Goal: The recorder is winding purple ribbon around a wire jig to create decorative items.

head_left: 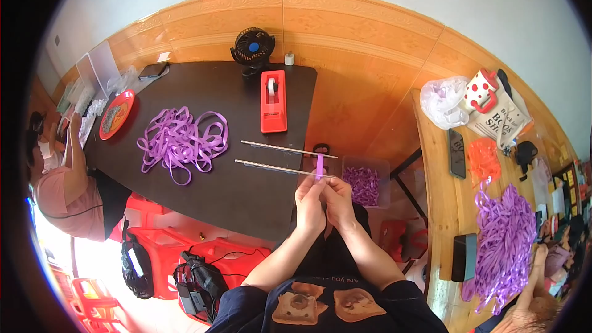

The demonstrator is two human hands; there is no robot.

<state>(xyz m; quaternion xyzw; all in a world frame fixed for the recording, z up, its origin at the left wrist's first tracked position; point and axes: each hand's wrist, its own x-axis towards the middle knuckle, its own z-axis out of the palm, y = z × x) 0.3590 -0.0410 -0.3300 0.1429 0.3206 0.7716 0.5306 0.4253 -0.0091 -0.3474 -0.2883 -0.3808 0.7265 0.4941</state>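
Observation:
Two slim metal chopsticks, a far one [280, 147] and a near one [271, 167], lie parallel across the table's right edge, their right ends sticking out past it. A short purple ribbon [319, 165] spans the two overhanging ends. My left hand [310, 203] is closed in a pinch on the ribbon at the near chopstick. Beside it, my right hand [338, 202] pinches there too, fingertips against the left ones. The ribbon's end between the fingers is mostly hidden. Left of the chopsticks, a loose heap of purple ribbon [182, 142] lies on the dark table [237, 200].
A red tape dispenser [273, 102] and black fan [253, 48] stand on the table; a red plate [117, 115] is farther left. Below the chopstick ends sits a bin of purple pieces [362, 185]. A wooden table [441, 209] at right holds more ribbon. People sit on both sides.

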